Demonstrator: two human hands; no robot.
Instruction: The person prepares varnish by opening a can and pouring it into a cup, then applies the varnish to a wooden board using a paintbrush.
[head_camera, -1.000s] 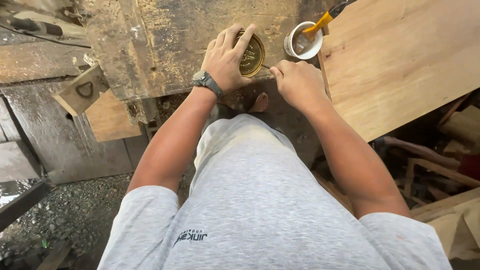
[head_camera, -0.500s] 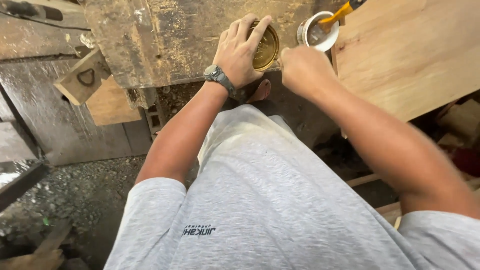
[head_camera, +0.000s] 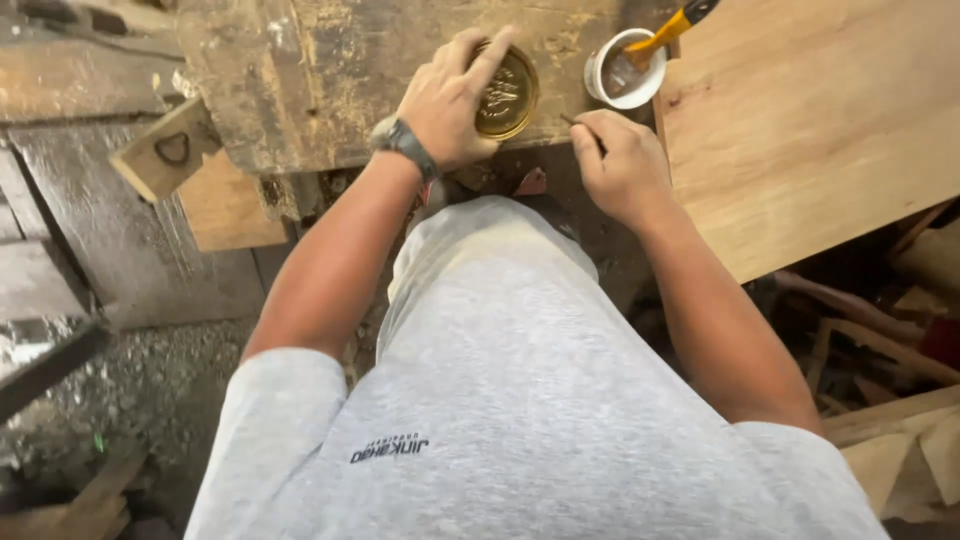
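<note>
While the left hand (head_camera: 452, 98) clasps the round gold tin (head_camera: 505, 95) from above as it did a moment ago, the right hand (head_camera: 617, 160) has pulled slightly back from the tin, pinching a thin dark tool (head_camera: 580, 127) just right of it. Further right of the tin stands a white cup (head_camera: 625, 70) with a yellow-handled brush (head_camera: 662, 32).

On a worn, stained workbench (head_camera: 300, 70), the left hand (head_camera: 450, 100) clasps a round gold-lidded tin (head_camera: 505, 95) from above while the right hand (head_camera: 620, 165) pinches a thin dark tool (head_camera: 580, 125) just beside it, near a white cup (head_camera: 625, 68) holding a yellow-handled brush (head_camera: 665, 30) beside a pale wooden board (head_camera: 820, 120).
</note>
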